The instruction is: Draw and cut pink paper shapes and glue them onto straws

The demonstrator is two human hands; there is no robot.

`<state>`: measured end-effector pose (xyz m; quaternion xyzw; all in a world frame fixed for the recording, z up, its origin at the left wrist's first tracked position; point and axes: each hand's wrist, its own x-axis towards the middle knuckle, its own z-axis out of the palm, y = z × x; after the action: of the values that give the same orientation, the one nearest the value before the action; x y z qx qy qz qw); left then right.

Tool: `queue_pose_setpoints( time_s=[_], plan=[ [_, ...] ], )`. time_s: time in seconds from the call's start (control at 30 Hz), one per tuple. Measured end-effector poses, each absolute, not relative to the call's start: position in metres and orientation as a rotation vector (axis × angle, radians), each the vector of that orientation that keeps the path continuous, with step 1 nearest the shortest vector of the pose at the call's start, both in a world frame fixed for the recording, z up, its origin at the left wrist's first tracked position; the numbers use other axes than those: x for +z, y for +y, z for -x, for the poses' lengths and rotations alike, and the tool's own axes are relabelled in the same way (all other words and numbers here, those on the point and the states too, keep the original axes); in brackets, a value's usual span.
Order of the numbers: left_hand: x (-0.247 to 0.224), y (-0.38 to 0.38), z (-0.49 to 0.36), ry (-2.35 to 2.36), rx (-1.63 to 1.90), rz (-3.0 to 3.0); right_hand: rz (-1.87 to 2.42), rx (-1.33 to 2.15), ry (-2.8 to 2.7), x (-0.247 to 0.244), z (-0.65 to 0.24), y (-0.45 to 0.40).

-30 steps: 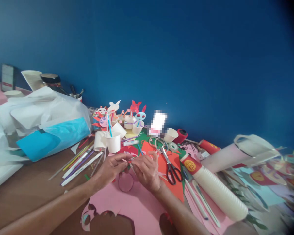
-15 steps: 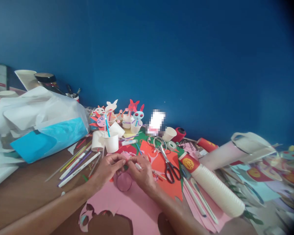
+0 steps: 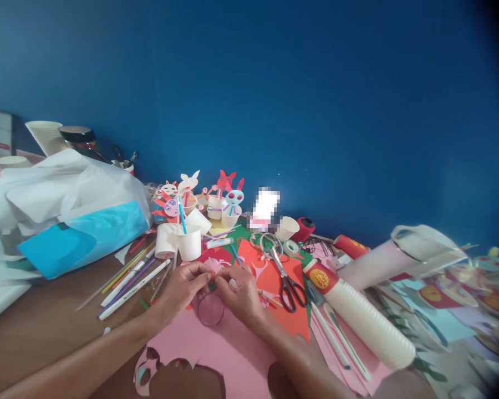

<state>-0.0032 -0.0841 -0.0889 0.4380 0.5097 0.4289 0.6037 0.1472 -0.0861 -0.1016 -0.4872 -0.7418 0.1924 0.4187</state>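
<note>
Fingertips of my left hand [image 3: 191, 281] and my right hand [image 3: 240, 289] meet in a pinch over the pink paper sheet [image 3: 199, 352]. What they pinch is small and mostly covered by the fingers; I cannot make out its kind. Just below them lies a round, see-through, ring-edged thing [image 3: 210, 310], perhaps a tape roll. Scissors [image 3: 289, 285] with black handles rest on orange paper [image 3: 249, 252], to the right of my right hand. Behind the hands a white paper cup [image 3: 189, 245] holds a blue stick.
Pens and sticks [image 3: 128, 285] lie on the brown table at left, near a plastic bag [image 3: 87, 177]. Paper-cup figures [image 3: 233, 208] stand at the back by the blue wall. A long stack of paper cups [image 3: 370, 324] and pink sheets [image 3: 336, 354] occupy the right.
Both hands stay in nearly the same place with fingertips together. Only a slight finger movement and a tiny shift of the view show.
</note>
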Motion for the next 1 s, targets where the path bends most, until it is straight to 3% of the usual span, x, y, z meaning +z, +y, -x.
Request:
queue_pose_setpoints(
  time_s=[0.2, 0.47, 0.77, 1.0],
  plan=[
    [-0.092, -0.080, 0.008, 1.157, 1.038, -1.020, 1.258, 0.749, -1.685, -0.081, -0.179, -0.066],
    [-0.092, -0.079, 0.010, 1.164, 1.015, -1.024, 1.360, 0.809, -1.729, -0.087, -0.191, -0.056],
    [-0.090, -0.078, 0.015, 1.142, 1.028, -0.985, 1.420, 0.619, -1.850, -0.092, -0.210, -0.045],
    [-0.097, -0.075, 0.014, 1.123, 1.029, -1.021, 1.471, 0.275, -2.066, -0.089, -0.211, -0.020]
  ],
)
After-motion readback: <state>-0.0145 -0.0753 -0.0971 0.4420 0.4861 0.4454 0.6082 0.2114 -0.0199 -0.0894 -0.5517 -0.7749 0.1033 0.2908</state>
